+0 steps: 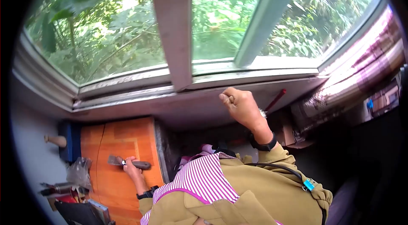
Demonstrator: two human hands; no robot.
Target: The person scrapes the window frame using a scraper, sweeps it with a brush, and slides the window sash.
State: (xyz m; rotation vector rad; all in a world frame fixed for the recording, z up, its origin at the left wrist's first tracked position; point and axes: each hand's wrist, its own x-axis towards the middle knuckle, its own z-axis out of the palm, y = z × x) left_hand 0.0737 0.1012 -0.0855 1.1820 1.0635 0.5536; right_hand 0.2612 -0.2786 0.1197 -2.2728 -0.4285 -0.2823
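Note:
On the left, my left hand point(134, 169) is closed around a scraper point(142, 165) with a dark handle. Its flat blade points left, above the orange wooden tabletop point(123, 140). My right hand point(241, 105) is raised just in front of the window sill point(212, 99), its fingers curled into a fist. Whatever may be inside that fist is hidden. Behind the right wrist, a red stick point(277, 99) leans at a slant, and a small white tuft shows near its lower end.
A sliding window frame point(172, 25) spans the view ahead, with foliage outside. Along the left wall are a blue block with a wooden peg point(57, 140), a clear plastic bag point(80, 172) and a dark holder point(78, 212). A curtain point(340, 84) and cardboard point(289, 135) are at right.

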